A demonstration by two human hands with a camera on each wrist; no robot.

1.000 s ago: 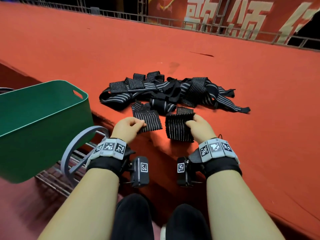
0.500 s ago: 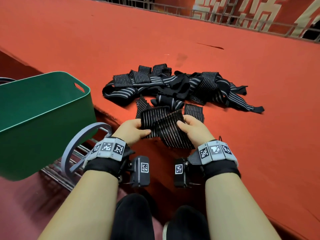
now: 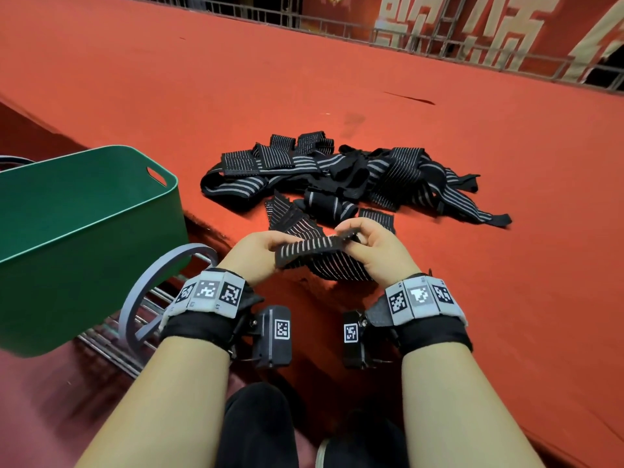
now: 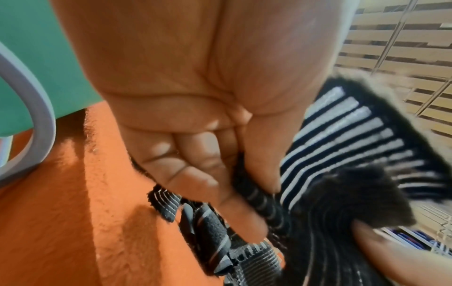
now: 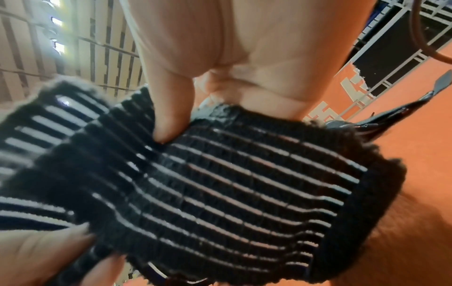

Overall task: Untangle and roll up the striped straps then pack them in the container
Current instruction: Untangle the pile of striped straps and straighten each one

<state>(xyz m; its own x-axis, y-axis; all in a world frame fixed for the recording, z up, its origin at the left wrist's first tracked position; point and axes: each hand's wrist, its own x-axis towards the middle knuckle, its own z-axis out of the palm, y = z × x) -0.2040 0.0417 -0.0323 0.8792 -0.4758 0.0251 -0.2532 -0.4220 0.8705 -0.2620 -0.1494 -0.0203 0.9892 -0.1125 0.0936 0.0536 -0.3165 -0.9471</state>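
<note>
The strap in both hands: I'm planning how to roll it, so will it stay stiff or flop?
Likely floppy: the strap sags and folds between the left hand and right hand. Probably light and grippy, since fingertip pinches hold its ribbed weave.

The fingers (image 3: 332, 228) of the right hand (image 3: 378, 251) are partly covered by the strap (image 3: 314, 256) in the head view. The green tub (image 3: 101, 231) is cut off by the left edge, so its far end is not seen. In the pile of straps (image 3: 354, 177), single straps cannot be told apart where they overlap. The strap's edges are blurred in both wrist views, and the lettering (image 3: 456, 38) on the far wall is cut off at the top.
</note>
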